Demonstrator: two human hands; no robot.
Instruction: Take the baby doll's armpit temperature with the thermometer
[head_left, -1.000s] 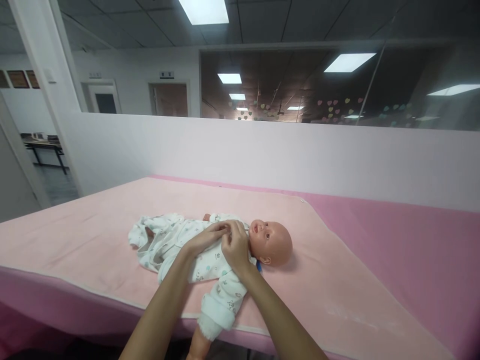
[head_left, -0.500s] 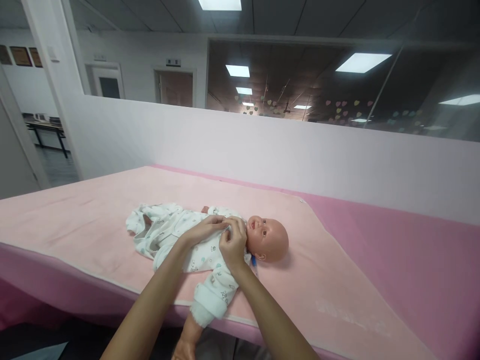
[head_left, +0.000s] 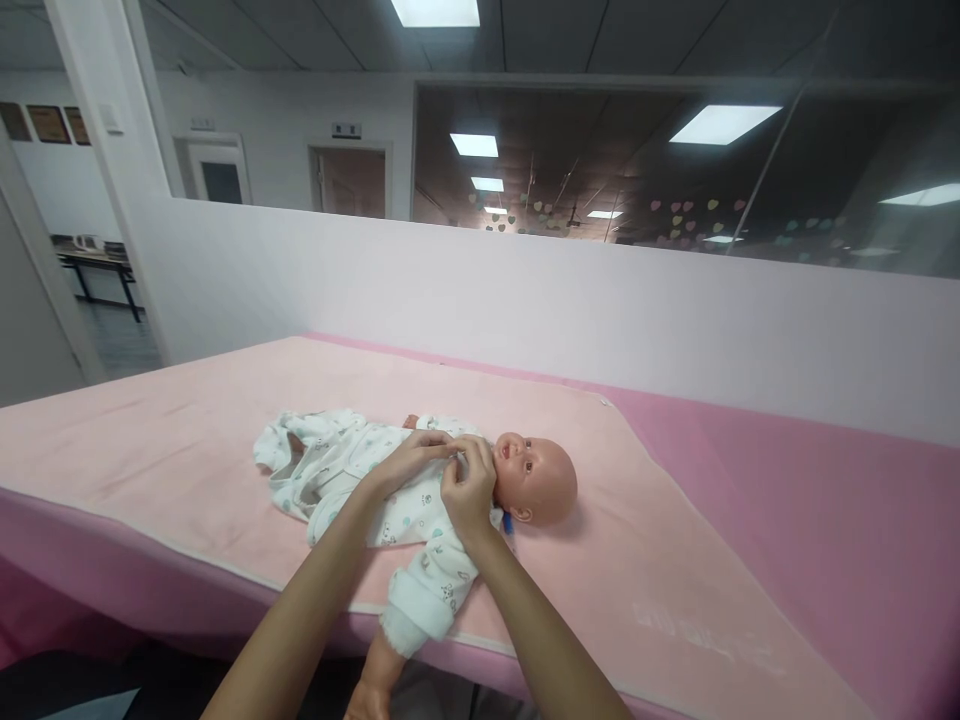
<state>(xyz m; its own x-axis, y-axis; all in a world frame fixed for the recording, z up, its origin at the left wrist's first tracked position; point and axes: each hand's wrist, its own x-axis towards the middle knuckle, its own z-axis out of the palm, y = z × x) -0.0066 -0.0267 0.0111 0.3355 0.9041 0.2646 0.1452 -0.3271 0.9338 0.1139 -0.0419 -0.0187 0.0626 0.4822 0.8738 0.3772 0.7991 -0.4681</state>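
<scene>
A baby doll point(head_left: 536, 478) lies on its back, its bald head to the right and its face turned up. It wears a white printed romper point(head_left: 409, 515), whose loose legs spread out to the left. My left hand point(head_left: 411, 462) rests on the doll's chest, fingertips pinched at the romper's neckline. Right beside it, my right hand point(head_left: 471, 482) is curled at the collar under the doll's chin, thumb and fingers pressed together on the cloth. The exact bit of cloth between the fingertips is hidden. One doll arm point(head_left: 377, 672) hangs over the near edge.
A pale pink mat point(head_left: 660, 580) lies under the doll on a darker pink padded surface point(head_left: 840, 510). Behind stands a low white wall point(head_left: 525, 300) with a window above. A small blue piece point(head_left: 508, 522) shows beneath the doll's neck.
Both hands stay at the neckline with barely any movement. The view has shifted very slightly; the doll lies as before.
</scene>
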